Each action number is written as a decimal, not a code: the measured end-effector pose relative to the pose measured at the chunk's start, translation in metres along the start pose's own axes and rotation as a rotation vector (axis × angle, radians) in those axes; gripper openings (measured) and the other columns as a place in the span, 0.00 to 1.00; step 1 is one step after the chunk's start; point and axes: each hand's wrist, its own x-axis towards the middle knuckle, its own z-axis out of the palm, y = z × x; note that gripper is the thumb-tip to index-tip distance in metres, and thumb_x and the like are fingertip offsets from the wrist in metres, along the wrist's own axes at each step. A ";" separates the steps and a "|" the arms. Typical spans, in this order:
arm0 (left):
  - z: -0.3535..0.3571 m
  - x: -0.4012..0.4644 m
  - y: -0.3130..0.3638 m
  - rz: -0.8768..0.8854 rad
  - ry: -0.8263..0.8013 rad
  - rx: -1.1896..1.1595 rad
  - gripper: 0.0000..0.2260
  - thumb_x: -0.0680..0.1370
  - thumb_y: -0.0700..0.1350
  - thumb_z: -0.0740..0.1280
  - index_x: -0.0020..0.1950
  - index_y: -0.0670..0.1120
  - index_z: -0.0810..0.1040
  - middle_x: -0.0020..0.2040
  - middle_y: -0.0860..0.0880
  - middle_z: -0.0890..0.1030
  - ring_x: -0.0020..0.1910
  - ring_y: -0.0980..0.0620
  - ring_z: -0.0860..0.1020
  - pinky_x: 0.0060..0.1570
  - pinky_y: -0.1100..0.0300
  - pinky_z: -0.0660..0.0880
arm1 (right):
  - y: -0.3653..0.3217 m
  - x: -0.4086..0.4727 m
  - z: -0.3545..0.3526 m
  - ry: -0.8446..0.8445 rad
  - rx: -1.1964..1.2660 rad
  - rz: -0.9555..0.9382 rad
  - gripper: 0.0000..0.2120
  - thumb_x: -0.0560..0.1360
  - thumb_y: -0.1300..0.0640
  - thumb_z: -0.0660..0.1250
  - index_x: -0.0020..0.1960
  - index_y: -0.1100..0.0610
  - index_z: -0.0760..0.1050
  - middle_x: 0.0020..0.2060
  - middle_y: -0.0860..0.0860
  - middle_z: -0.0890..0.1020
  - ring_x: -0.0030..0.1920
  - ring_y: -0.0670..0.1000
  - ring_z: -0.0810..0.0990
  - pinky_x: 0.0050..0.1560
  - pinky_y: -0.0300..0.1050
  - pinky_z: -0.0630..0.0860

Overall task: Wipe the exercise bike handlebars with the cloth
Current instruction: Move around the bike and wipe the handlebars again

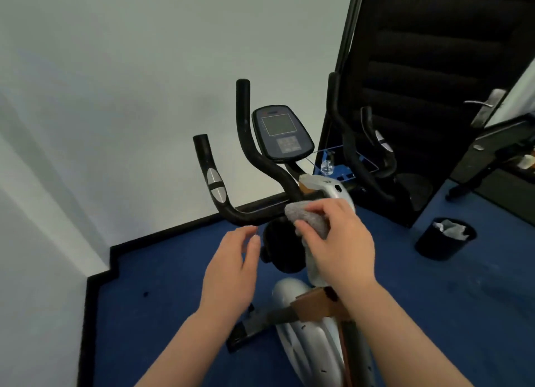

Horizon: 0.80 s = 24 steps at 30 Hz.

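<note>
The exercise bike's black handlebars point(244, 143) rise in curved tubes on both sides of a console point(282, 133), with silver pulse pads on the outer grips. My right hand point(337, 243) grips a grey cloth point(308, 217) wrapped over the left handlebar's horizontal bar close to the centre stem. My left hand point(231, 266) hovers just below and left of that bar, fingers relaxed and holding nothing. The right handlebars point(351, 155) stand beyond, untouched.
The silver bike body point(307, 337) runs down between my arms over blue carpet. A black waste bin point(444, 239) with paper in it stands to the right. A black door point(434, 68) with a lever handle stands behind the bike; white walls are to the left.
</note>
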 end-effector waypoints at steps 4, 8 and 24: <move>0.010 0.016 -0.012 0.005 -0.125 -0.188 0.15 0.80 0.55 0.55 0.65 0.59 0.71 0.59 0.63 0.76 0.59 0.67 0.73 0.56 0.70 0.68 | -0.013 0.001 0.042 -0.176 0.160 0.023 0.09 0.75 0.53 0.68 0.55 0.50 0.78 0.50 0.43 0.79 0.50 0.40 0.76 0.50 0.36 0.73; 0.008 0.030 -0.033 0.001 -0.222 -0.349 0.17 0.80 0.58 0.53 0.64 0.58 0.74 0.60 0.61 0.79 0.61 0.64 0.74 0.63 0.55 0.71 | 0.004 -0.021 0.036 -0.296 0.346 0.136 0.10 0.71 0.59 0.72 0.46 0.45 0.77 0.41 0.42 0.80 0.44 0.43 0.79 0.46 0.36 0.75; 0.036 0.016 -0.020 -0.066 -0.213 -0.603 0.19 0.79 0.58 0.51 0.67 0.59 0.71 0.62 0.61 0.78 0.64 0.62 0.73 0.63 0.62 0.70 | 0.010 -0.015 0.027 -0.339 0.386 0.178 0.09 0.71 0.57 0.72 0.44 0.44 0.75 0.38 0.41 0.81 0.40 0.42 0.80 0.39 0.32 0.74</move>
